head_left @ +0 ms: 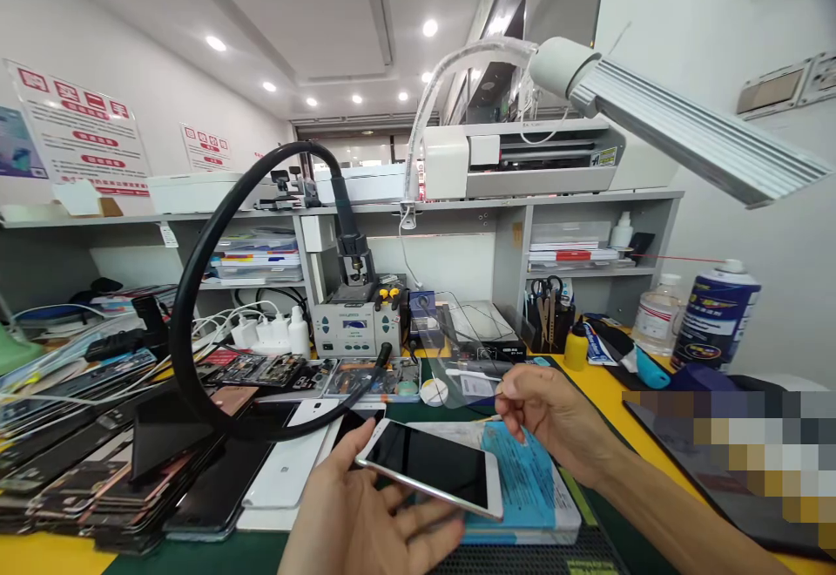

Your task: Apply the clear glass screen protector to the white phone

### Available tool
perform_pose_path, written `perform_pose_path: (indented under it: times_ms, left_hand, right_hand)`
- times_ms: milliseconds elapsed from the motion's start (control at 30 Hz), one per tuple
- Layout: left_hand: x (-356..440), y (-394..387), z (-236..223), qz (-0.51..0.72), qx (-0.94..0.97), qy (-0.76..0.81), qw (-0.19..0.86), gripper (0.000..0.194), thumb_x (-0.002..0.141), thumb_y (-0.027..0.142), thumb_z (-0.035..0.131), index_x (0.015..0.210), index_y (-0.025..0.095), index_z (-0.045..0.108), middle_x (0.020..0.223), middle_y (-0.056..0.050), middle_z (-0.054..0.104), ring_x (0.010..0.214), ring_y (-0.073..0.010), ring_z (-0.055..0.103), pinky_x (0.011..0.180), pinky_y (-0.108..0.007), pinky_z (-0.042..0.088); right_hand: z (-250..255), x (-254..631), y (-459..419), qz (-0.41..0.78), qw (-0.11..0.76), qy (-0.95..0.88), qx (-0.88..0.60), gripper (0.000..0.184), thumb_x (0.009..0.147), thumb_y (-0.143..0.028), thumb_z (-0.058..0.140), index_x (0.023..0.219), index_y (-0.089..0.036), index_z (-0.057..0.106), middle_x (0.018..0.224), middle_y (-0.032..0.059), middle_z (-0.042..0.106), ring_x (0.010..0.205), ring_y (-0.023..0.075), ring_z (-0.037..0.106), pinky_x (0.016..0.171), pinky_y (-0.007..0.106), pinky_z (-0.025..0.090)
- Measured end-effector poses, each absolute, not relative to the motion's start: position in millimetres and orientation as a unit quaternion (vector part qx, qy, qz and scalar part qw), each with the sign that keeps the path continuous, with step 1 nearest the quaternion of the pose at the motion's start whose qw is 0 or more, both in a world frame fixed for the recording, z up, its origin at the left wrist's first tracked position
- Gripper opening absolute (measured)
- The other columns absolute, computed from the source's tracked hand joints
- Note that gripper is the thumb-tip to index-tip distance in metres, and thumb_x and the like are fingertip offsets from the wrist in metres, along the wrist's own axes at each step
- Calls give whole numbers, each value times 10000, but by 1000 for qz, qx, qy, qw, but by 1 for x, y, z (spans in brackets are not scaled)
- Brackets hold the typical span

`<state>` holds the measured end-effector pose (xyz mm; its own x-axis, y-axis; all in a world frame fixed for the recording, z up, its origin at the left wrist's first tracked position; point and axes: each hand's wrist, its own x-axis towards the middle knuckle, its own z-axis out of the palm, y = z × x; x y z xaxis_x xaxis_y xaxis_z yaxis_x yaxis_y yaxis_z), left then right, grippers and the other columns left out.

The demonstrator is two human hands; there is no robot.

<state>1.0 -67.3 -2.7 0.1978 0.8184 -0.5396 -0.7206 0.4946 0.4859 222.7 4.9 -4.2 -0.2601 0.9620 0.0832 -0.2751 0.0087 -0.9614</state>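
My left hand supports a white smartphone, with the thumb at its left edge and the fingers beneath. The phone's dark screen faces up, tilted slightly. To its upper right, my right hand pinches the edge of a clear plastic film between thumb and fingertips. That see-through film stands up and away from the phone, and its outline is hard to make out. Under both hands lies a thick blue and white book or pad. White phones lie left of my left hand.
Stacked phone parts crowd the left side. A thick black hose arches from the soldering station. Behind stand a scissors holder and a yellow bottle. A blue spray can is at right, under a lamp.
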Motion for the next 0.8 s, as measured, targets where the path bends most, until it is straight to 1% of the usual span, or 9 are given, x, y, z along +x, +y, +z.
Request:
perform_pose_path:
  times_ms: [67,200,267,333,367,433,533,633,800]
  left_hand:
    - [-4,-71,-3,456,76,408,787,615,900,428,583,1316,-22,533,922,-246,729,807,-426,758,847,-533,574]
    - [-6,-77,-3,450,55,394,800,684,898,405,596,1340,-106,485,1047,-321,712,899,-403,762,903,-457,564]
    - [-4,-79,-5,436,60,385,811,737,909,450,578,1308,-164,500,986,-310,727,872,-385,763,880,-445,568]
    - [-2,-79,-10,400,99,374,831,779,946,500,471,1219,-226,547,846,-271,736,766,-365,760,783,-452,569]
    - [-2,-78,-13,387,116,368,838,752,958,493,423,1170,-208,594,826,-249,740,736,-354,760,735,-452,563]
    - [-5,-76,-23,374,157,371,835,670,943,470,405,985,-128,705,834,-238,751,718,-341,775,644,-361,510]
    - [-11,-72,-37,360,200,344,844,572,883,464,457,787,-10,763,874,-214,779,784,-373,784,762,-396,530]
    - [-17,-68,-47,345,220,321,854,500,828,428,520,808,0,778,919,-191,801,814,-363,784,855,-423,537]
    - [-20,-62,-57,341,212,299,866,531,661,462,605,831,-9,781,950,-192,808,840,-379,776,862,-440,557]
  right_hand:
    - [-5,222,5,615,505,-503,-339,132,705,-252,749,638,-158,686,614,18,699,488,128,585,458,252,402]
    - [-5,220,4,614,505,-504,-337,125,691,-248,749,628,-159,688,597,19,694,473,129,579,453,254,399]
    - [-5,220,2,616,504,-504,-335,138,690,-260,765,627,-160,695,590,20,691,471,131,577,453,253,403]
    - [-5,220,1,621,503,-504,-327,159,688,-266,783,611,-165,688,590,18,686,491,131,578,471,253,423]
    - [-5,221,0,625,498,-506,-324,155,697,-268,788,624,-163,701,598,20,687,501,132,580,482,255,435]
    - [-6,222,-1,632,490,-510,-318,157,718,-273,790,637,-162,713,596,21,677,508,135,573,490,259,439]
    - [-7,224,0,640,477,-515,-313,165,744,-285,782,649,-164,723,608,28,673,520,144,575,504,269,448]
    - [-9,223,1,649,468,-514,-310,178,740,-295,784,635,-166,718,607,28,672,514,143,575,503,265,448]
    - [-12,222,4,662,452,-514,-304,199,705,-302,816,610,-168,703,598,17,666,496,133,575,481,241,450]
